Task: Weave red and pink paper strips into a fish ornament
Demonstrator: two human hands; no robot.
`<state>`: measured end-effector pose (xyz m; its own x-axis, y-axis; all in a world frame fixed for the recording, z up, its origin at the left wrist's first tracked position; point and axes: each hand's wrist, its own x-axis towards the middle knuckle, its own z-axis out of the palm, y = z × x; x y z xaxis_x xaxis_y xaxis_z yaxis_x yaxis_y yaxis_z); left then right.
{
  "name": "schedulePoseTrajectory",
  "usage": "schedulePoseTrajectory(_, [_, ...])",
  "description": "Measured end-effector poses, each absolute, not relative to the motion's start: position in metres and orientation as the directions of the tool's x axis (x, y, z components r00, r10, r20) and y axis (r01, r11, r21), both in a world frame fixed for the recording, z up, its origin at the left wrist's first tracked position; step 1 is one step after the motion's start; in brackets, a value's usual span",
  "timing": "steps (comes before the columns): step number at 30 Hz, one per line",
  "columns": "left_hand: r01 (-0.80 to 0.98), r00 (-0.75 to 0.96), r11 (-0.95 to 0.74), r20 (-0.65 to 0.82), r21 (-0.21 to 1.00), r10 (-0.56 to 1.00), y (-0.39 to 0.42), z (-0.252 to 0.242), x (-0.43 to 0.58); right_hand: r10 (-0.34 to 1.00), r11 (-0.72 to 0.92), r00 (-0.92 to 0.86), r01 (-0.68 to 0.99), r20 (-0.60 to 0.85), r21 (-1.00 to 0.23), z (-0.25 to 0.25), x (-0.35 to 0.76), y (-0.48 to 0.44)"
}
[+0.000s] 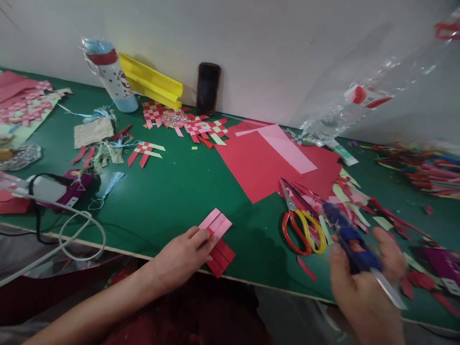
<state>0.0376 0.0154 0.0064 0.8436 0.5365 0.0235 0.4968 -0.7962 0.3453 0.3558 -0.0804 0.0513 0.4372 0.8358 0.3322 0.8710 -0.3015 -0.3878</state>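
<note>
My left hand (194,247) is closed on a few folded paper strips near the front edge of the table. Pink strips (220,221) stick out above the fingers and red strips (222,258) below them, the strips lying side by side. In my right hand (366,282), raised over the table's right side and slightly blurred, is a blue hot glue gun (354,244). Its dark nozzle points up and left, and a whitish stick shows at its rear. Just left of it lie scissors (300,225) with one red and one yellow handle, on paper scraps (354,196).
Red sheets (257,165) lie mid-table with a pink strip on top. Along the wall stand a bottle (111,76), a yellow holder (151,81), a phone (208,88) and a tilted clear plastic bottle (355,100). Tassels (111,184), woven pieces (145,151) and a white cable (100,225) occupy the left.
</note>
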Motion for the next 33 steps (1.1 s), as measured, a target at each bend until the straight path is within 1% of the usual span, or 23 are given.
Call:
schedulePoseTrajectory(3, [0.464, 0.881, -0.852, -0.03, 0.242, 0.472, 0.014, 0.008, 0.039, 0.797, -0.367, 0.424, 0.906, 0.431, -0.212, 0.047, 0.367, -0.067])
schedulePoseTrajectory(5, [0.462, 0.886, -0.866, -0.058, 0.191, 0.46, 0.012, 0.01, 0.041, 0.819, -0.388, 0.399, 0.915, 0.413, -0.113, 0.041, 0.374, -0.058])
schedulePoseTrajectory(7, [0.481, 0.876, -0.861, -0.059, 0.164, 0.478, 0.011, 0.01, 0.042, 0.841, -0.425, 0.417, 0.904, 0.345, -0.057, 0.034, 0.38, -0.048])
schedulePoseTrajectory(11, [0.515, 0.856, -0.845, -0.034, 0.147, 0.516, 0.008, 0.011, 0.042, 0.861, -0.457, 0.457, 0.888, 0.22, -0.056, 0.018, 0.39, -0.034])
schedulePoseTrajectory(13, [0.515, 0.856, -0.844, -0.031, 0.15, 0.516, 0.008, 0.011, 0.041, 0.872, -0.445, 0.45, 0.893, 0.193, -0.072, 0.015, 0.393, -0.032])
schedulePoseTrajectory(16, [0.507, 0.86, -0.846, -0.025, 0.169, 0.51, 0.009, 0.01, 0.04, 0.881, -0.42, 0.425, 0.905, 0.206, -0.07, 0.022, 0.39, -0.039])
schedulePoseTrajectory(18, [0.503, 0.862, -0.847, -0.028, 0.173, 0.506, 0.01, 0.011, 0.041, 0.879, -0.4, 0.4, 0.915, 0.258, -0.052, 0.033, 0.382, -0.046])
schedulePoseTrajectory(19, [0.503, 0.862, -0.847, -0.032, 0.171, 0.505, 0.01, 0.013, 0.042, 0.879, -0.364, 0.362, 0.93, 0.309, -0.055, 0.039, 0.374, -0.049])
schedulePoseTrajectory(20, [0.501, 0.863, -0.849, -0.035, 0.168, 0.503, 0.011, 0.014, 0.044, 0.881, -0.289, 0.294, 0.955, 0.371, -0.07, 0.044, 0.365, -0.05])
schedulePoseTrajectory(22, [0.5, 0.865, -0.851, -0.036, 0.162, 0.501, 0.011, 0.017, 0.046, 0.851, -0.059, 0.102, 0.993, 0.516, -0.1, 0.048, 0.341, -0.05])
schedulePoseTrajectory(23, [0.501, 0.864, -0.85, -0.033, 0.16, 0.503, 0.012, 0.019, 0.046, 0.843, 0.052, 0.024, 0.991, 0.537, -0.125, 0.047, 0.327, -0.049])
schedulePoseTrajectory(25, [0.506, 0.86, -0.848, -0.014, 0.157, 0.511, 0.011, 0.021, 0.046, 0.874, 0.229, -0.115, 0.955, 0.472, -0.191, 0.039, 0.298, -0.045])
schedulePoseTrajectory(27, [0.504, 0.858, -0.849, 0.019, 0.157, 0.513, 0.011, 0.022, 0.042, 0.894, 0.319, -0.204, 0.915, 0.398, -0.248, 0.028, 0.273, -0.042])
schedulePoseTrajectory(30, [0.476, 0.86, -0.865, 0.12, 0.16, 0.496, 0.008, 0.021, 0.032, 0.903, 0.38, -0.282, 0.876, 0.325, -0.296, 0.016, 0.249, -0.041])
schedulePoseTrajectory(33, [0.471, 0.838, -0.864, 0.218, 0.176, 0.501, 0.006, 0.017, 0.023, 0.91, 0.386, -0.308, 0.872, 0.276, -0.3, 0.013, 0.239, -0.043])
